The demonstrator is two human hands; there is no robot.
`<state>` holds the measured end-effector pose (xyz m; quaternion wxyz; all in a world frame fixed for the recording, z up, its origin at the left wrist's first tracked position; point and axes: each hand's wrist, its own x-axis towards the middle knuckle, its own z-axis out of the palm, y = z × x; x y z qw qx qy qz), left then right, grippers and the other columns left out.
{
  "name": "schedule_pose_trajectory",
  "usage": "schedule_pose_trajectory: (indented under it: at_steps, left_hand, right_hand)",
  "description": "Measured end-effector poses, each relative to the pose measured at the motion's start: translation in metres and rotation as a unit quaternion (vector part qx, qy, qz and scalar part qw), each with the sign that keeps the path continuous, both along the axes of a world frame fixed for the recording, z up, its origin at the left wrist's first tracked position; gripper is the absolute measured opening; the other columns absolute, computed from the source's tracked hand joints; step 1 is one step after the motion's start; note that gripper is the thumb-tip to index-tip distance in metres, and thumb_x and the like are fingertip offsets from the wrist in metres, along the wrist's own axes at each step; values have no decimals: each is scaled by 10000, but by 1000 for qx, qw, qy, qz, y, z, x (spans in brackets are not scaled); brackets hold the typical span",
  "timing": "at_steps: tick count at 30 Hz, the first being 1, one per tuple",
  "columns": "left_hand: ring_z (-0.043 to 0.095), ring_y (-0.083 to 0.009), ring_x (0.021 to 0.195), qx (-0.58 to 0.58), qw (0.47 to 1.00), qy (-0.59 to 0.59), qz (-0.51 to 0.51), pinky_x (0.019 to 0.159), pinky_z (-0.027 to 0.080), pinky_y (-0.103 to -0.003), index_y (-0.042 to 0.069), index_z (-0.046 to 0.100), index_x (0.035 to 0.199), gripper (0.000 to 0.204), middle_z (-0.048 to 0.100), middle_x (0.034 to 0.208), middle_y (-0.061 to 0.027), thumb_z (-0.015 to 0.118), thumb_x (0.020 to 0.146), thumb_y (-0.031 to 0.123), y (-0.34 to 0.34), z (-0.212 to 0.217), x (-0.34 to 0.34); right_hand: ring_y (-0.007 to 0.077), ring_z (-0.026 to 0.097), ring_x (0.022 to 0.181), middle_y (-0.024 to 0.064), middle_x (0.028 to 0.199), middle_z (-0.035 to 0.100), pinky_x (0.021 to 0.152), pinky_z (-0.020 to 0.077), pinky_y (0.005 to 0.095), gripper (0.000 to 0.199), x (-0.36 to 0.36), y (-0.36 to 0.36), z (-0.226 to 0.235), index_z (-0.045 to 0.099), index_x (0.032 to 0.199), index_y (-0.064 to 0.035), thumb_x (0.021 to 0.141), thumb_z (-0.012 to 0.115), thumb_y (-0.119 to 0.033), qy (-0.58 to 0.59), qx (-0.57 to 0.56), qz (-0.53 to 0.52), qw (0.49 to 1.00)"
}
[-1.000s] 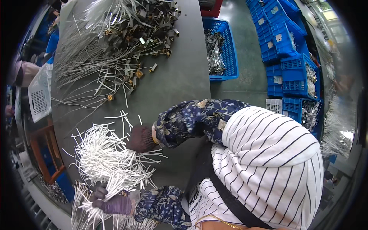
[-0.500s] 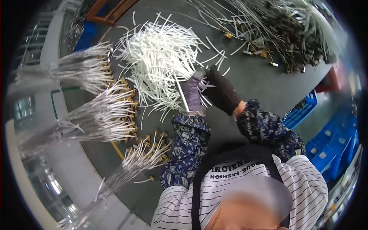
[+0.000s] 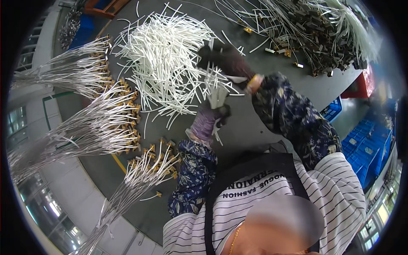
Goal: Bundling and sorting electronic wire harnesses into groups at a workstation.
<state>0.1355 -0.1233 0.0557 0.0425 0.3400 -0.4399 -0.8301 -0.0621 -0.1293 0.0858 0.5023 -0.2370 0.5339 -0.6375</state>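
Observation:
My left hand (image 3: 209,121), in a purple glove with dark fingertips, is closed round a small bunch of short white tubes (image 3: 218,97) that fan out toward the pile. Farther up, my right hand (image 3: 225,61), in a dark glove, is over the right edge of the big pile of loose white tubes (image 3: 163,55). Motion smears its fingers, and a few pale tubes show beside them; whether it grips them cannot be made out. The grey tabletop (image 3: 242,123) lies under both hands.
At the left lie bundles of thin cables with white sleeves and gold connectors (image 3: 106,121), one nearer bundle (image 3: 138,176) beside my left sleeve. A heap of cables with dark and metal ends (image 3: 323,38) covers the far right. Blue crates (image 3: 367,148) stand beyond the table's right edge.
My hands have moved apart: the left has drawn back toward me with the bunch of white tubes, while the right has moved up and left to the pile.

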Motion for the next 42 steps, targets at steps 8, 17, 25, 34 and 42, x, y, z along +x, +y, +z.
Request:
schedule_pose_trajectory:
  at_steps: [8,17,25,34,42]
  left_hand:
    - [365,-121,532,25,893,315,322,489,370,-284,67,548,948,177,384,619,-8,652,844,165,-46,35,-11]
    - [629,-187,777,-126,925,187,305,692,538,-330,-32,585,1009,334,654,872,-115,710,704,21,-17,30,-55]
    - [632,-276,799,-55,926,166,335,736,543,-407,-25,516,1161,551,633,852,-141,722,788,323,7,4,-53]
    - [562,-215,1052,-356,903,240,6,910,463,-330,-31,465,1265,674,575,1172,-121,602,802,439,10,-22,-45]
    - [468,-301,1250,-474,828,187,-233,1054,381,-395,26,361,1393,1165,489,1339,-134,833,489,588,3,21,-37]
  right_hand:
    - [173,608,961,104,1124,647,836,484,309,529,-4,41,-17,611,1195,-49,837,669,-435,103,10,-26,994]
    - [289,605,1040,205,1078,630,883,484,380,500,69,88,-22,494,1234,33,936,574,-360,320,-8,-63,945]
    - [297,601,1038,195,1108,627,926,472,371,455,79,88,-16,503,1226,32,966,503,-342,206,-13,-64,976]
    - [277,616,1027,143,1154,614,897,497,383,501,84,90,-68,532,1215,-12,912,526,-412,91,-134,-117,980]
    - [186,576,1002,68,1121,571,875,474,306,616,89,104,-68,518,1211,-66,667,753,-232,-135,-112,-130,976]
